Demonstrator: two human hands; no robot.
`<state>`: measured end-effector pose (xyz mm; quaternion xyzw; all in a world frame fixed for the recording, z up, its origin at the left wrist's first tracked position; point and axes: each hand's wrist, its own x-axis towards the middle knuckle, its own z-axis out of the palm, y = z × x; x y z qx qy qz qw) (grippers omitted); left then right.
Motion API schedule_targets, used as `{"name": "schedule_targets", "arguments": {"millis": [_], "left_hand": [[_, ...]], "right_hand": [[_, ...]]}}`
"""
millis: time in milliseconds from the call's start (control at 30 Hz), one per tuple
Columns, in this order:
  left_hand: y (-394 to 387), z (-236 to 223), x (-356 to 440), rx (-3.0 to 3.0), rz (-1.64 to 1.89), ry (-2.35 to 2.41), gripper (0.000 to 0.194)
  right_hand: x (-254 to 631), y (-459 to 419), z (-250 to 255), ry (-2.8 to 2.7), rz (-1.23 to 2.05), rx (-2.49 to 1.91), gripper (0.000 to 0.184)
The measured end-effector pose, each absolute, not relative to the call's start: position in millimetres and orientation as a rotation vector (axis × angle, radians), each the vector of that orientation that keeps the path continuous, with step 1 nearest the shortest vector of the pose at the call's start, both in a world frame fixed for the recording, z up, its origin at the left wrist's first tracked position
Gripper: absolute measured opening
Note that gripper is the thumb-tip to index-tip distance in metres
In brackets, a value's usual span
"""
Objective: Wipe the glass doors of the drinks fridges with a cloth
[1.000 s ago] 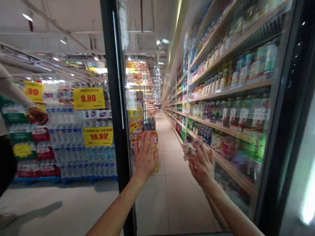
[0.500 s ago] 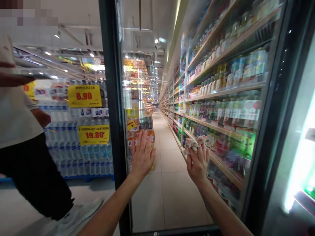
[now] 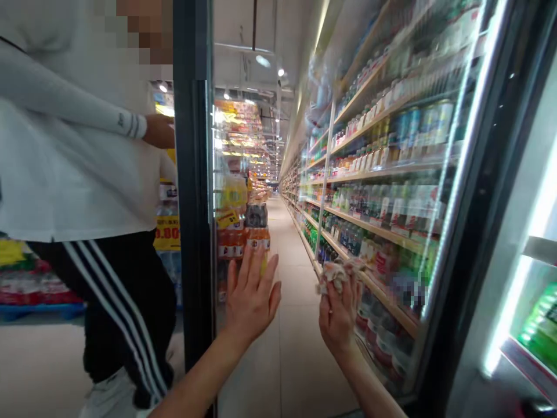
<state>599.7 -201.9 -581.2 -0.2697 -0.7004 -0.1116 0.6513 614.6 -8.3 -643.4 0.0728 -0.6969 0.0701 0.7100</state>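
In front of me stands a glass door with a dark frame (image 3: 194, 191). My left hand (image 3: 252, 296) is held up flat against the glass or close to it, fingers spread, with nothing in it. Beside it on the right, my right hand (image 3: 342, 319) presses a crumpled, whitish cloth (image 3: 335, 276) towards the same pane. The cloth bunches up past its fingertips, and part of it is hidden behind the fingers. Whether the left palm truly touches the glass I cannot tell.
A person in a white shirt and striped black trousers (image 3: 108, 290) walks close by on the left. Shelves of bottled drinks (image 3: 374, 220) show in the glass on the right. A lit cooler interior (image 3: 539, 319) is at far right. Stacked drink packs (image 3: 232, 241) appear beyond the hands.
The person on the left has walked rightwards, nearer the door frame. My right hand and the cloth have shifted slightly left and down; my left hand sits a little lower, still spread.
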Motion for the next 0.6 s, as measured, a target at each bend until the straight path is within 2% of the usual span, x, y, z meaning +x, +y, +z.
{"name": "schedule_targets", "arguments": {"millis": [200,300,500,600], "left_hand": [[-199.8,-581.2,625.5,-0.620,-0.291,-1.578,0.055],[-211.0,-576.0,645.9,-0.737,-0.364,-1.602,0.051],[-244.6,-555.5,670.9,-0.553,-0.576,-1.368,0.086],[-254.3,-542.4,660.9,-0.455,-0.811,-1.431,0.090]], "right_hand": [[630.9,-43.7,-645.9,-1.557,0.193,0.343,0.032],[632.0,-39.7,-650.1,-1.523,0.185,0.344,0.027],[626.3,-32.8,-657.7,-1.453,0.132,0.354,0.030],[622.5,-32.5,-660.0,-1.464,0.096,0.341,0.039]]}}
